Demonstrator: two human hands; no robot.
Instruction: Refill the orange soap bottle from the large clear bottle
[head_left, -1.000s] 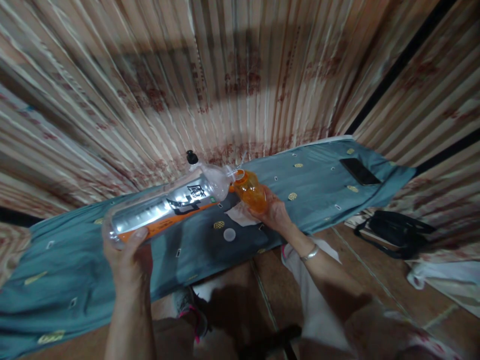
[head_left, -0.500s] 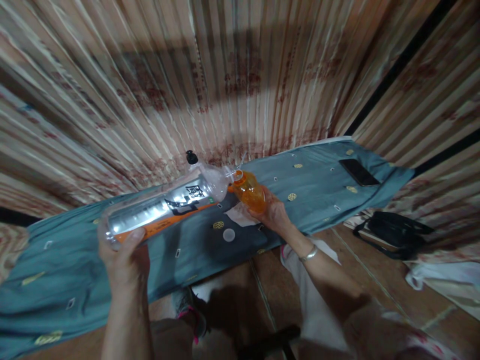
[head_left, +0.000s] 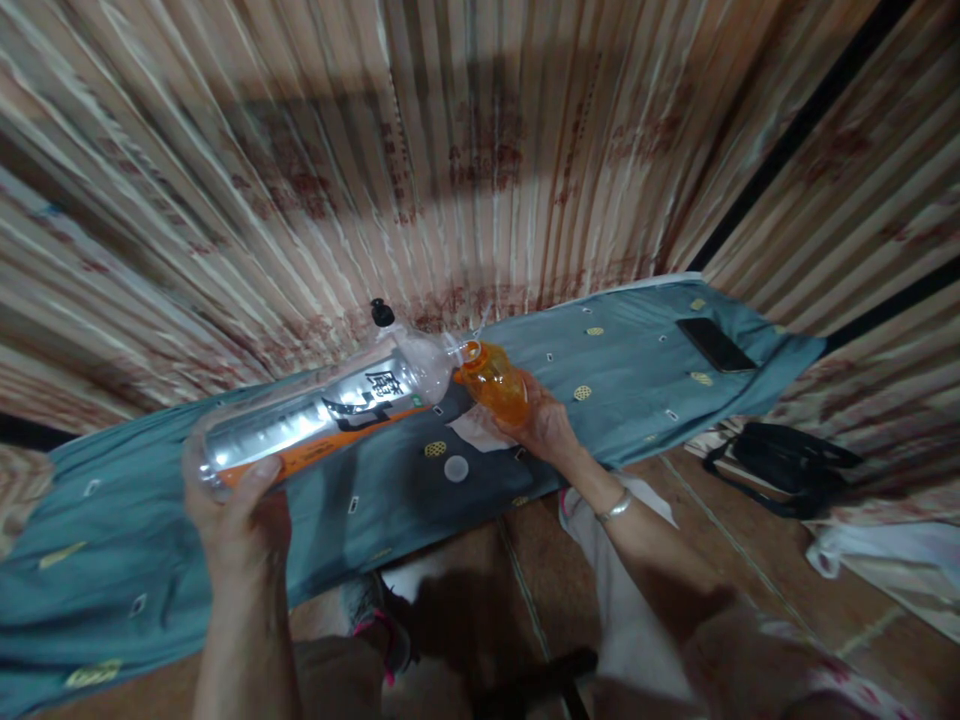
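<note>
My left hand (head_left: 244,515) is wrapped round the base of a large clear plastic bottle (head_left: 315,415) with a silver and orange label. The bottle lies nearly level, tilted, its neck pointing right. My right hand (head_left: 544,425) grips a small see-through orange bottle (head_left: 496,388), its mouth tipped up to the left. The two mouths meet or almost touch; I cannot tell whether liquid passes between them. Below them, a round whitish disc (head_left: 456,469) and a pale sheet (head_left: 480,430) lie on the teal cloth (head_left: 630,370). A black cap or pump top (head_left: 382,312) shows behind the large bottle.
A dark phone-like slab (head_left: 716,345) lies at the cloth's right end. On the tiled floor to the right are a black bag (head_left: 784,468) and a white plastic bag (head_left: 885,555). A patterned curtain (head_left: 480,150) hangs behind the cloth-covered table.
The large bottle and my left hand have shifted slightly left. My right hand still holds the orange bottle at the other bottle's mouth.
</note>
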